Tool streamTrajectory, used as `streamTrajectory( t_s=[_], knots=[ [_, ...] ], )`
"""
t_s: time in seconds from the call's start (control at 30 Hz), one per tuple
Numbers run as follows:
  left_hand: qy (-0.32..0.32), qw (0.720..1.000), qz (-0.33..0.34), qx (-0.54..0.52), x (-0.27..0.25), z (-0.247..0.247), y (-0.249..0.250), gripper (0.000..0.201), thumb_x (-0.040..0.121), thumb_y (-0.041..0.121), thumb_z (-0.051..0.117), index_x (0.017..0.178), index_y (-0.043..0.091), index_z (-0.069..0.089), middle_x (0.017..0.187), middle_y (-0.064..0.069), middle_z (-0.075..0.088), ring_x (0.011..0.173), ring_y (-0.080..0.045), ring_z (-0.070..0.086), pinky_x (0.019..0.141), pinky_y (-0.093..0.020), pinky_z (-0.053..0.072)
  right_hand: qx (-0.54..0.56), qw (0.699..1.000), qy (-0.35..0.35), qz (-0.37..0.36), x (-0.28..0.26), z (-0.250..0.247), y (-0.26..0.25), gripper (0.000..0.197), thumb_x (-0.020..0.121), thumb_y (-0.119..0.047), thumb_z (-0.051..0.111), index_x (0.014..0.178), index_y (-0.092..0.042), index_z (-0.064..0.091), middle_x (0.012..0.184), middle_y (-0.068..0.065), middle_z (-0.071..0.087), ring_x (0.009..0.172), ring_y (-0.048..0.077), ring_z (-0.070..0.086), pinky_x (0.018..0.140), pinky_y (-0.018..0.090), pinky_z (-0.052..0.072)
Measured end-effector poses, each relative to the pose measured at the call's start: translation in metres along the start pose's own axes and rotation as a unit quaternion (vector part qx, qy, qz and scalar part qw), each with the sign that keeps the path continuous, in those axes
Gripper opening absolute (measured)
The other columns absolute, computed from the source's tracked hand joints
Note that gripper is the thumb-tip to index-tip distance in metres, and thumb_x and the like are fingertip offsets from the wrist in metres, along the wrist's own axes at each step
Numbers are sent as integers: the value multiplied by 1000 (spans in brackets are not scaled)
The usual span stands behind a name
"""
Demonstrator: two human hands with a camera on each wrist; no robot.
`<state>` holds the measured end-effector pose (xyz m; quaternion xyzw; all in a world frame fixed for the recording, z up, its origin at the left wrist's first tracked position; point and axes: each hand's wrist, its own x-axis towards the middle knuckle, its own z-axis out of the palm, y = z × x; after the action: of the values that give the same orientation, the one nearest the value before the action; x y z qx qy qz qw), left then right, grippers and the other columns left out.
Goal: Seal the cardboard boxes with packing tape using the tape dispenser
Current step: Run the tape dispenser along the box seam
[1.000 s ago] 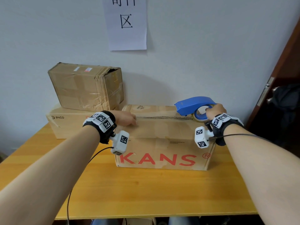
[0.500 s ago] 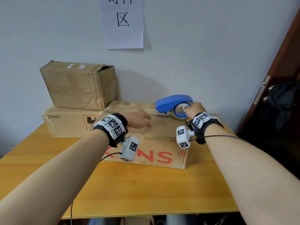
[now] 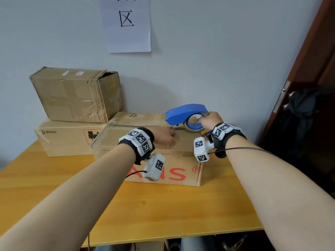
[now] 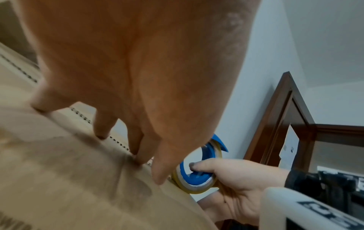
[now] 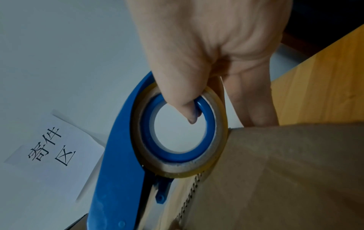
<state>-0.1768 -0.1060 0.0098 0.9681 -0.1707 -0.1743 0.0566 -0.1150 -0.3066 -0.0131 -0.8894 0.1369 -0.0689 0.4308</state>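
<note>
A KANS cardboard box [image 3: 181,160] lies on the table, its closed top seam [image 3: 126,126] marked by a dotted line. My left hand [image 3: 171,136] presses its fingertips [image 4: 138,157] down on the top flap beside the seam. My right hand [image 3: 208,119] grips a blue tape dispenser [image 3: 186,113] through the core ring, thumb inside [image 5: 191,115]. The dispenser's clear tape roll [image 5: 220,155] rests on the seam at the box's right end [image 5: 285,179], just right of my left hand. In the left wrist view the dispenser [image 4: 199,175] sits just past my fingertips.
At the back left a plain taped box [image 3: 78,95] stands on a PICO box [image 3: 67,140]. A paper sign [image 3: 126,24] hangs on the wall. A brown door [image 3: 308,69] with a dark bag [image 3: 304,105] is at the right. Bare wooden table [image 3: 163,205] lies in front.
My left hand has slid right along the seam from the box's left end to just beside the dispenser. The right hand keeps the dispenser at the right end.
</note>
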Motion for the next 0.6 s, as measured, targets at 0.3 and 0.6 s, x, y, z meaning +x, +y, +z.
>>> streamTrajectory(
  t_s=[0.3,0.6],
  knots=[
    [0,999,-4,51,9,-4,2,49,104,40,42,145,13,49,145,-7,51,132,-24,47,109,-35,35,-37,999,-5,-20,-1,-8,-3,15,88,-14,63,77,-16,54,76,5,58,74,28,57,68,31,44],
    [9,998,-15,58,10,-7,3,45,105,33,41,146,14,49,147,-7,50,133,-26,46,108,-35,34,-25,998,23,-50,-2,-17,-14,14,85,-15,65,77,-19,54,92,12,73,78,36,72,81,47,61]
  ],
)
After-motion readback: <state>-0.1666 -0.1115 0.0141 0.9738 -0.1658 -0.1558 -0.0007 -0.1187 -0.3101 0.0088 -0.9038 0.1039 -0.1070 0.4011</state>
